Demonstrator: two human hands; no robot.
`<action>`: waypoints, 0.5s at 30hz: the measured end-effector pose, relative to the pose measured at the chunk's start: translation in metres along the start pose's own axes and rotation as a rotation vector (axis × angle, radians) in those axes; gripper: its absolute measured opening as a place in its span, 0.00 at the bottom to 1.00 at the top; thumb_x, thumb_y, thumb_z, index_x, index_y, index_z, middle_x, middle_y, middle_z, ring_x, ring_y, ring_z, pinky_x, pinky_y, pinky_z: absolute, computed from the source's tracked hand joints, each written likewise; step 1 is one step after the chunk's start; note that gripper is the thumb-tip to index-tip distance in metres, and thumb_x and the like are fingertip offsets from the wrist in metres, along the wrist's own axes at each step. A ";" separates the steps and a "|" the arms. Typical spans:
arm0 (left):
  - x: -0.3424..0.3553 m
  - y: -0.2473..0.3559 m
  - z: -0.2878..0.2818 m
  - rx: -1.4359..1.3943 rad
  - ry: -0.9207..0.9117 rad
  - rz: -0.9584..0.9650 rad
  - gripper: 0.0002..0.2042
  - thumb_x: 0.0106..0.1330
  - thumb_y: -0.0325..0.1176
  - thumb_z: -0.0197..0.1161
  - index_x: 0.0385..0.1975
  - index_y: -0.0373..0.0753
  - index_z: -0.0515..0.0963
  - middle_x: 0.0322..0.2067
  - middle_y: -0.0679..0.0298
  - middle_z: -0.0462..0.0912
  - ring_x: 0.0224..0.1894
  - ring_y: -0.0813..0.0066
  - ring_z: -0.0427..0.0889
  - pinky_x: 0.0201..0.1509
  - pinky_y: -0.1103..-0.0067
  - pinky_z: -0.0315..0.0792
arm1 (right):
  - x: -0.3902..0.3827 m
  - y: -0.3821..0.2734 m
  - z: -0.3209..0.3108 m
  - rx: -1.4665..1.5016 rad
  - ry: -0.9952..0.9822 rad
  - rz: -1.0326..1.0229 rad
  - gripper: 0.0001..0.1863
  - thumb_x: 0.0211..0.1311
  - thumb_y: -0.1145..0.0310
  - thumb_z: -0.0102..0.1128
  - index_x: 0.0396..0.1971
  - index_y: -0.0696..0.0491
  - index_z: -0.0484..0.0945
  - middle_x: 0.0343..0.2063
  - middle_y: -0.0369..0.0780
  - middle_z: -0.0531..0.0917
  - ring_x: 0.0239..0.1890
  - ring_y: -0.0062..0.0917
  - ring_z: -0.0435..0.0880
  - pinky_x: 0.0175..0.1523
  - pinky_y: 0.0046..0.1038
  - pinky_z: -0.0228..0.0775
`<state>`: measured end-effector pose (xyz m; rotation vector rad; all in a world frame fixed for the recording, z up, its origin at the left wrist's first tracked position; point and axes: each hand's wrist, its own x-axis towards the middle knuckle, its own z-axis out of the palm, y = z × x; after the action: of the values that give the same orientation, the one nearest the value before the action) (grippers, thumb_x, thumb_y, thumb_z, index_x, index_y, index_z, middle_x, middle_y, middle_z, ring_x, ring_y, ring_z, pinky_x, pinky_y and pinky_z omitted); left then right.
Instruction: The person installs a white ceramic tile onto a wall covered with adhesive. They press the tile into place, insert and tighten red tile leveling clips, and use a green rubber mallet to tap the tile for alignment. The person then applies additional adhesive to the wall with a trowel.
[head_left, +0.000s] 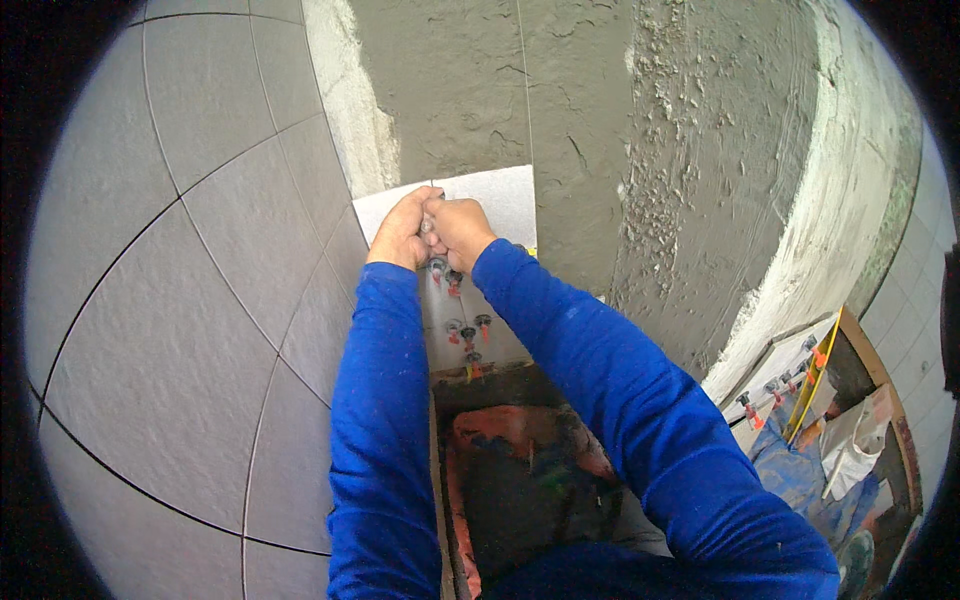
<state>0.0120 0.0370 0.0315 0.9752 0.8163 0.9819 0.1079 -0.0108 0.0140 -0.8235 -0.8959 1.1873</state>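
facing the mortared wall (575, 120), the left hand (400, 232) and right hand (463, 230) are curled closed together, hiding from me whatever they might grip; the pale tile (507, 203) behind them, against the wall, looks stiff and brittle, probably weighty, best held by its edges.

- A worker in vivid royal-blue long sleeves, the left sleeve (380, 430) and right sleeve (620, 370) matching in colour and running down to the wrists
- Soft, plain fabric gathers in creases along both forearms, with deeper, shadowed folds toward the right elbow
- The cuffs end close around the wrists, leaving the left hand (398, 232) and right hand (462, 226) bare
- Dark blue clothing (580, 575) at the lower edge, perhaps the same garment's front, sits in deep shadow
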 end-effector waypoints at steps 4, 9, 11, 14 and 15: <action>0.014 -0.003 0.003 -0.111 -0.050 0.027 0.11 0.62 0.37 0.67 0.33 0.36 0.78 0.31 0.54 0.84 0.27 0.58 0.82 0.32 0.64 0.79 | 0.004 0.008 0.002 -0.156 0.125 -0.133 0.12 0.65 0.69 0.61 0.27 0.62 0.76 0.20 0.40 0.76 0.16 0.23 0.73 0.18 0.30 0.62; 0.038 -0.001 -0.006 -0.081 -0.050 0.020 0.11 0.63 0.36 0.66 0.35 0.34 0.79 0.34 0.52 0.86 0.35 0.54 0.84 0.43 0.59 0.79 | 0.024 0.019 0.001 -0.370 0.236 -0.211 0.18 0.57 0.62 0.63 0.27 0.66 0.84 0.23 0.53 0.85 0.26 0.41 0.87 0.33 0.41 0.77; 0.042 -0.002 -0.009 -0.096 -0.081 0.020 0.11 0.63 0.36 0.66 0.35 0.34 0.79 0.35 0.51 0.86 0.35 0.53 0.84 0.42 0.59 0.80 | 0.033 0.022 0.000 -0.407 0.247 -0.246 0.17 0.58 0.64 0.62 0.26 0.66 0.82 0.23 0.52 0.84 0.25 0.39 0.85 0.31 0.39 0.75; 0.039 0.000 -0.008 -0.108 -0.133 0.005 0.12 0.64 0.37 0.65 0.36 0.33 0.79 0.36 0.51 0.86 0.36 0.54 0.85 0.41 0.60 0.81 | 0.039 0.019 0.000 -0.443 0.245 -0.288 0.15 0.59 0.66 0.62 0.24 0.66 0.80 0.23 0.50 0.82 0.25 0.36 0.82 0.29 0.37 0.72; 0.034 0.003 -0.009 -0.097 -0.145 -0.016 0.12 0.65 0.38 0.64 0.36 0.33 0.79 0.36 0.51 0.86 0.36 0.56 0.85 0.41 0.61 0.81 | 0.037 0.016 -0.002 -0.533 0.238 -0.278 0.18 0.57 0.62 0.63 0.27 0.66 0.82 0.27 0.55 0.84 0.32 0.44 0.85 0.37 0.40 0.76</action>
<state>0.0146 0.0720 0.0272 0.9431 0.6496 0.9173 0.1079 0.0281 0.0044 -1.1942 -1.1034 0.5940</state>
